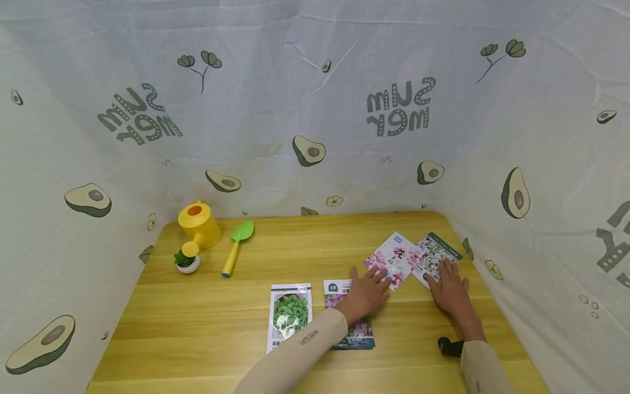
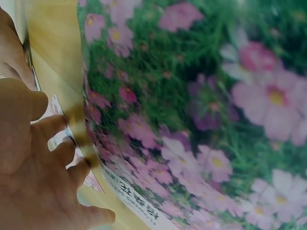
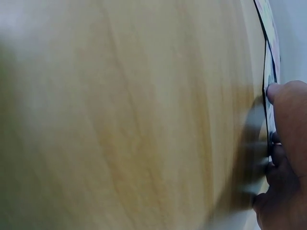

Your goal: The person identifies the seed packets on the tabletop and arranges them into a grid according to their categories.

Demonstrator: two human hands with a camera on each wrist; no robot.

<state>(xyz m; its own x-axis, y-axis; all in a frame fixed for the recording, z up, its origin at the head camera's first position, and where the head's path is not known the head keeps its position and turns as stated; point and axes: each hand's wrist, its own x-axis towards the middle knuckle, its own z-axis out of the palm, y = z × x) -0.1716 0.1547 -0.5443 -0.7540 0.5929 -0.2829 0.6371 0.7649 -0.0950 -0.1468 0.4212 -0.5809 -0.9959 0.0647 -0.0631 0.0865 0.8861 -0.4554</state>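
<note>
In the head view my left hand (image 1: 365, 296) lies with spread fingers, its fingertips at the lower edge of a white seed packet with pink blossoms (image 1: 400, 257). The fingers of my right hand (image 1: 449, 293) rest on a seed packet with white flowers (image 1: 433, 254), which overlaps the pink one. Beneath my left forearm is a purple-flower seed packet (image 1: 363, 335), partly covered; its printed cosmos picture (image 2: 201, 96) fills much of the left wrist view. A green-leaf seed packet (image 1: 290, 314) lies left of it. In the right wrist view my thumb (image 3: 283, 91) touches a packet edge.
On the wooden table (image 1: 197, 328), a yellow watering can (image 1: 209, 232) stands at the back left beside a small potted plant (image 1: 188, 265). A green-bladed toy trowel (image 1: 237, 249) lies to their right. Patterned cloth (image 1: 266, 109) hangs around the table. A black object (image 1: 449, 347) shows by my right sleeve.
</note>
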